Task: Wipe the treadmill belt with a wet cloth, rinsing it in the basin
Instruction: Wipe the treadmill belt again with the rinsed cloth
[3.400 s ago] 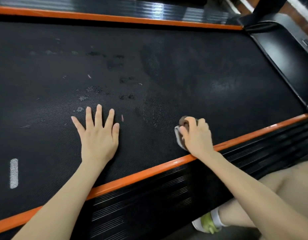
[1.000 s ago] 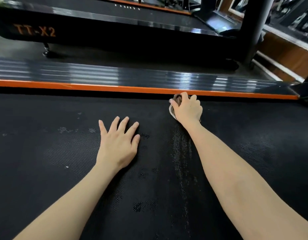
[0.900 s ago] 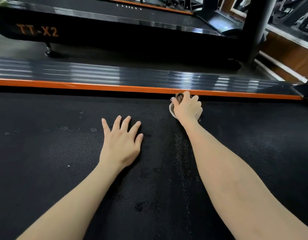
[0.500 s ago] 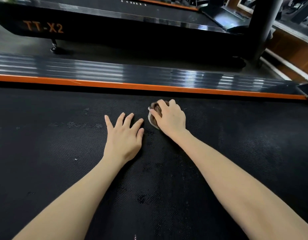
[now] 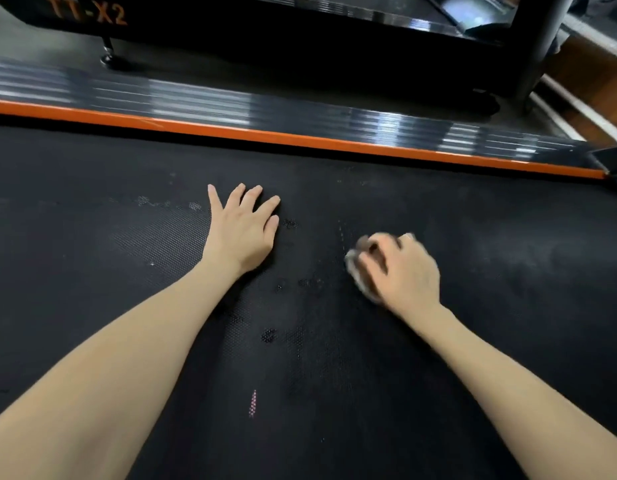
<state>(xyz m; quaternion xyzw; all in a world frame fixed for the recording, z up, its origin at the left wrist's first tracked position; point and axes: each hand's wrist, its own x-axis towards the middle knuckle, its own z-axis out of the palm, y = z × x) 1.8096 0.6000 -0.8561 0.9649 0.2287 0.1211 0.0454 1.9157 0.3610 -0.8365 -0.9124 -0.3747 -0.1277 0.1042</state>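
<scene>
The black textured treadmill belt [image 5: 92, 271] fills most of the view, with small wet patches and a faint damp streak near its middle. My left hand [image 5: 243, 230] lies flat on the belt, fingers spread and straight. To its right my right hand [image 5: 400, 271] grips a bunched grey-brown cloth [image 5: 357, 268] and presses it on the belt; hand and cloth are blurred. Most of the cloth is hidden under my fingers. No basin is in view.
An orange strip [image 5: 300, 138] and a ribbed black side rail [image 5: 230, 105] border the belt's far edge. Beyond them stands another treadmill marked TT-X2 [image 5: 88, 12], and a black upright post [image 5: 532, 46] at the top right.
My right hand has dragged the cloth from the far orange edge back toward me across the belt's middle. The left hand has stayed flat in the same place.
</scene>
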